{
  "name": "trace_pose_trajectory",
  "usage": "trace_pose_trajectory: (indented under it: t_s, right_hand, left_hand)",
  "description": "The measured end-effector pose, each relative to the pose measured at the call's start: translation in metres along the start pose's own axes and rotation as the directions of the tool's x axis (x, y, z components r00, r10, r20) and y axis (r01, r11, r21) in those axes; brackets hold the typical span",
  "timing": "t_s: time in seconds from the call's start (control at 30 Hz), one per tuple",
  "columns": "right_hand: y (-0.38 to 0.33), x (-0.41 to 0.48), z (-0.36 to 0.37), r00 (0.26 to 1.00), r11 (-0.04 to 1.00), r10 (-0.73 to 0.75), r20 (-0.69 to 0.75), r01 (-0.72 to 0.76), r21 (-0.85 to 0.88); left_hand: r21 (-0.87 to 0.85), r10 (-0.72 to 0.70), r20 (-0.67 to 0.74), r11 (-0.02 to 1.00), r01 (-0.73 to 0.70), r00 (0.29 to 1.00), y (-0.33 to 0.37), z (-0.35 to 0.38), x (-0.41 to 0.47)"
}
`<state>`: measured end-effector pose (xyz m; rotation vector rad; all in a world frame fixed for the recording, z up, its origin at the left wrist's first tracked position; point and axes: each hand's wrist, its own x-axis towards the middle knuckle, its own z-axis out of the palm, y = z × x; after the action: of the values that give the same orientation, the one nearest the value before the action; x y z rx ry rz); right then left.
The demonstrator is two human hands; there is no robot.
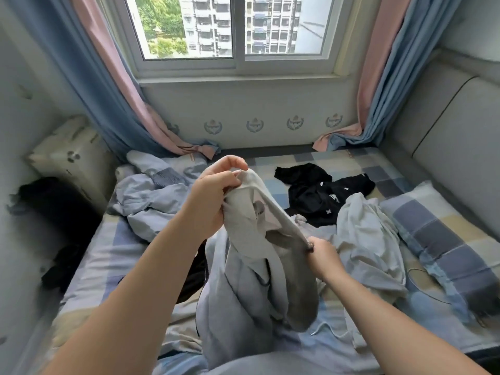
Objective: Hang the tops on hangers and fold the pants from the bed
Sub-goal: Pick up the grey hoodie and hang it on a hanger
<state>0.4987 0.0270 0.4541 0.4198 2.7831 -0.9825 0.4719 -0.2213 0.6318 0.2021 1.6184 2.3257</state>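
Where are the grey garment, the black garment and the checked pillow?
grey garment point(243, 272): head view, hanging middle part.
black garment point(311, 196): head view, crumpled middle.
checked pillow point(443, 239): head view, top face.

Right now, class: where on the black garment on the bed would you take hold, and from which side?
Probably pinch the black garment at its outspread flap toward the window, reaching from above over the white garment; the rest lies bunched.

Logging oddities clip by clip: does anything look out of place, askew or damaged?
Nothing damaged or spilled. The black garment and white garment lie crumpled on the bed, as the task expects. Odd: the left curtain hem and right curtain hem trail onto it. Left hand and right hand hold the grey garment.
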Motion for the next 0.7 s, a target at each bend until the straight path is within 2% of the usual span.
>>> trace_pose_trajectory:
  t_s: [0.1,0.17,0.23,0.37,0.43,0.53,0.63,0.7]
  right_hand:
    - [0.006,-0.001,-0.015,0.997,0.991,0.031,-0.071,-0.021,0.13]
    - [-0.005,-0.001,-0.035,0.991,0.973,0.004,-0.133,0.026,0.228]
    - [-0.021,-0.002,-0.054,0.984,0.954,-0.057,-0.17,0.104,0.281]
    - [-0.055,-0.01,-0.078,0.966,0.9,-0.113,-0.231,0.198,0.387]
    - [-0.071,-0.016,-0.084,0.962,0.864,-0.096,-0.257,0.209,0.458]
    - [-0.092,-0.026,-0.091,0.962,0.799,-0.078,-0.262,0.217,0.56]
    - [-0.113,-0.034,-0.099,0.956,0.707,-0.06,-0.287,0.244,0.664]
    - [-0.125,-0.036,-0.105,0.943,0.674,-0.037,-0.33,0.268,0.689]
  left_hand:
    - [0.019,0.034,-0.148,0.999,-0.031,0.988,-0.007,-0.014,0.004]
    - [0.068,0.046,-0.271,0.997,-0.028,0.961,-0.016,-0.025,0.01]
    - [0.151,0.019,-0.299,0.988,0.027,0.954,-0.028,-0.034,0.017]
    - [0.33,-0.089,-0.193,0.932,0.15,0.977,-0.057,-0.037,0.019]
    - [0.512,-0.107,-0.127,0.845,0.158,0.986,-0.069,-0.025,0.011]
    - [0.683,-0.182,-0.002,0.718,0.134,0.983,-0.087,-0.001,-0.008]
    - [0.765,-0.366,0.162,0.633,0.118,0.916,-0.1,0.021,-0.028]
    - [0.739,-0.461,0.263,0.662,0.13,0.848,-0.111,0.032,-0.037]
